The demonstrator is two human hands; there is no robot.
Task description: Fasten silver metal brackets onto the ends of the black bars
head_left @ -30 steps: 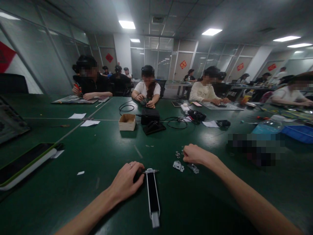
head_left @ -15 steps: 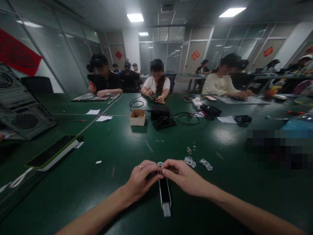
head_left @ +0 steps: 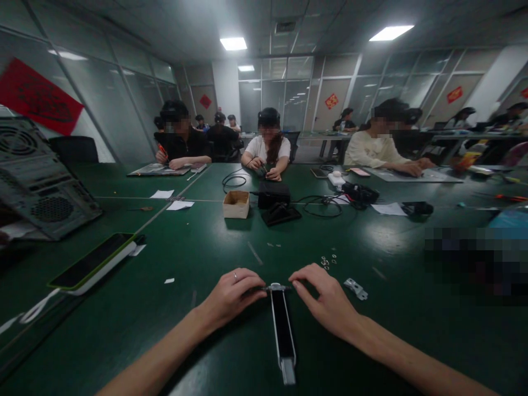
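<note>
A long, narrow black strip-like piece (head_left: 282, 327) in a pale metal frame lies on the green table in front of me, with a silver tab (head_left: 288, 373) at its near end. Across its far end runs a short, thin dark rod (head_left: 281, 287). My left hand (head_left: 236, 291) pinches the rod's left end between thumb and fingers. Beside the rod's right end is my right hand (head_left: 324, 297), its thumb and fingers slightly apart; whether the fingertips touch the rod is hard to see. A metal bracket (head_left: 355, 289) lies just right of that hand.
Several small rings (head_left: 325, 263) lie beyond my right hand. Farther off are a small open box (head_left: 236, 205), a black device (head_left: 274, 195) and cables. A phone (head_left: 94, 259) on a white base and a computer case (head_left: 49, 181) stand left. Other people sit opposite.
My hands, together over the strip's far end before, have parted; the right one has moved right, uncovering the dark rod and hiding one of two brackets. The view has tilted up slightly.
</note>
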